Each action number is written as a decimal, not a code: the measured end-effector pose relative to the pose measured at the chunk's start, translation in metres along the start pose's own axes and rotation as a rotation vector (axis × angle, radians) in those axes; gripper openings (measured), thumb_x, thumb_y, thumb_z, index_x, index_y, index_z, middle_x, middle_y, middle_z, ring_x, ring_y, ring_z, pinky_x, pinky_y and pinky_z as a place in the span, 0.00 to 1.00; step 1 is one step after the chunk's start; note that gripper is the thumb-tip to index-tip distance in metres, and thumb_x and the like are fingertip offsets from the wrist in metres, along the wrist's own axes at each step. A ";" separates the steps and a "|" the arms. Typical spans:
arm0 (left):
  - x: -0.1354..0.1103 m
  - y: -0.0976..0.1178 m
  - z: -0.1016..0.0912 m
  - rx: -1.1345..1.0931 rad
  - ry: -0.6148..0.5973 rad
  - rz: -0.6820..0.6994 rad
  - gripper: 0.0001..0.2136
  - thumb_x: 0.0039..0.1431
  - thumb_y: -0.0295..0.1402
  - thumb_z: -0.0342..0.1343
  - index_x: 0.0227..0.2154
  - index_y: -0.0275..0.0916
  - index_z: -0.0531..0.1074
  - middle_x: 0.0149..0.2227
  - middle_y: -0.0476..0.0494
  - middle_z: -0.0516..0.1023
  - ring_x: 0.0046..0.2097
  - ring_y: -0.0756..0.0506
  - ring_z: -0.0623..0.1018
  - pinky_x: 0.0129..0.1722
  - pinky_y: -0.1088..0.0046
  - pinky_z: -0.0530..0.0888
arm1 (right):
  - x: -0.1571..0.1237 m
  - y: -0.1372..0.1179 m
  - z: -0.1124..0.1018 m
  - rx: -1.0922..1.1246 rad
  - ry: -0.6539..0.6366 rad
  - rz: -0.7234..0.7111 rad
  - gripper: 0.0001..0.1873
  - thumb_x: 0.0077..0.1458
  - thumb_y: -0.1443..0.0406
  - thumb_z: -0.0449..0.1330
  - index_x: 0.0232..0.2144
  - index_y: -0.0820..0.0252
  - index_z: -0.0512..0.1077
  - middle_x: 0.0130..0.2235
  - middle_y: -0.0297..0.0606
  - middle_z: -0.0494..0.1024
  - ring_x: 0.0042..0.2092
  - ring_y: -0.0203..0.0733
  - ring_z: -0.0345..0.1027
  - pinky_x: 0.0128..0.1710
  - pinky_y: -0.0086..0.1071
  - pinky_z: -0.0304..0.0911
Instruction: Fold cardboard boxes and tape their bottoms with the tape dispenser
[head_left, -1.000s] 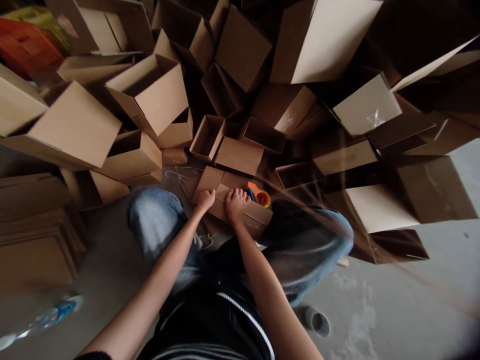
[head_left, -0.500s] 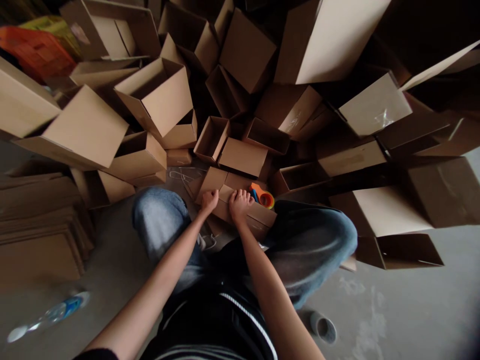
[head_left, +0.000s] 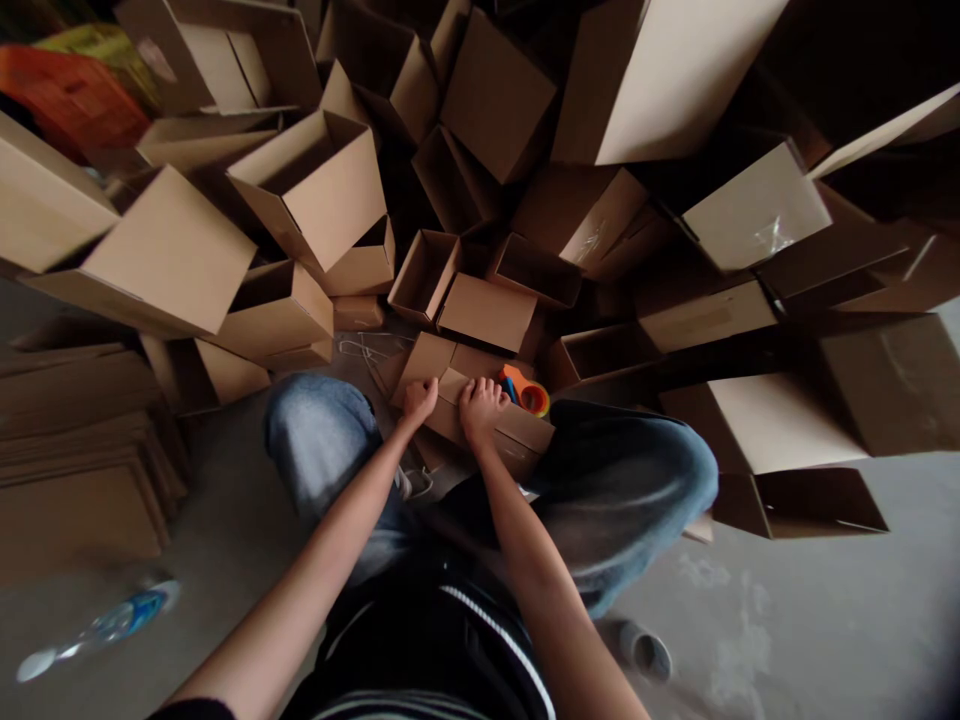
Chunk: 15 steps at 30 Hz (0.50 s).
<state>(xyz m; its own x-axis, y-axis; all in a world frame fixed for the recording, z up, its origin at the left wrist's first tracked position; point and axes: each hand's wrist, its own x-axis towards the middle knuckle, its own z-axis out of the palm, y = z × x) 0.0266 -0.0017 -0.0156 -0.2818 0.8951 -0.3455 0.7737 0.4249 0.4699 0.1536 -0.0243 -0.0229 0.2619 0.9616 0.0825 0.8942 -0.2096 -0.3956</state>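
Observation:
I sit on the floor with my knees apart, and a small cardboard box (head_left: 517,430) lies between them. My left hand (head_left: 418,400) grips the box's left flap, its fingers curled over the edge. My right hand (head_left: 480,408) presses down on the flap in the middle with bent fingers. An orange tape dispenser (head_left: 525,392) rests on the box just right of my right hand.
Assembled open cardboard boxes (head_left: 315,190) are piled all around ahead. A stack of flat cardboard sheets (head_left: 75,450) lies at the left. A plastic water bottle (head_left: 105,628) lies on the concrete floor at lower left, and a tape roll (head_left: 643,652) at lower right.
Both hands stay on the box flaps with almost no movement. The view has shifted slightly.

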 end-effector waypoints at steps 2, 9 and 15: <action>0.002 -0.002 0.002 -0.009 0.008 0.008 0.23 0.75 0.34 0.43 0.42 0.30 0.85 0.43 0.25 0.85 0.49 0.35 0.84 0.41 0.70 0.74 | 0.000 0.000 0.000 -0.003 0.000 -0.002 0.19 0.71 0.63 0.46 0.41 0.62 0.76 0.47 0.50 0.80 0.51 0.54 0.67 0.55 0.44 0.49; 0.006 -0.001 0.008 -0.034 0.063 0.040 0.21 0.73 0.30 0.44 0.45 0.28 0.84 0.46 0.27 0.85 0.50 0.38 0.84 0.43 0.72 0.73 | 0.003 0.000 0.001 -0.006 -0.006 -0.015 0.19 0.71 0.62 0.46 0.40 0.62 0.76 0.46 0.49 0.80 0.51 0.54 0.67 0.55 0.44 0.49; 0.001 0.003 0.006 -0.031 0.114 0.008 0.23 0.72 0.34 0.44 0.44 0.27 0.85 0.43 0.23 0.85 0.46 0.35 0.85 0.37 0.71 0.72 | 0.004 0.000 0.001 -0.007 -0.009 -0.007 0.19 0.71 0.63 0.46 0.41 0.62 0.76 0.46 0.50 0.80 0.51 0.54 0.67 0.55 0.44 0.50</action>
<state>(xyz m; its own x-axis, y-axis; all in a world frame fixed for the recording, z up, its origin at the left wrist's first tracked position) 0.0324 -0.0004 -0.0197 -0.3396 0.9073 -0.2478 0.7591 0.4200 0.4974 0.1541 -0.0205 -0.0234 0.2521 0.9646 0.0771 0.8986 -0.2038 -0.3885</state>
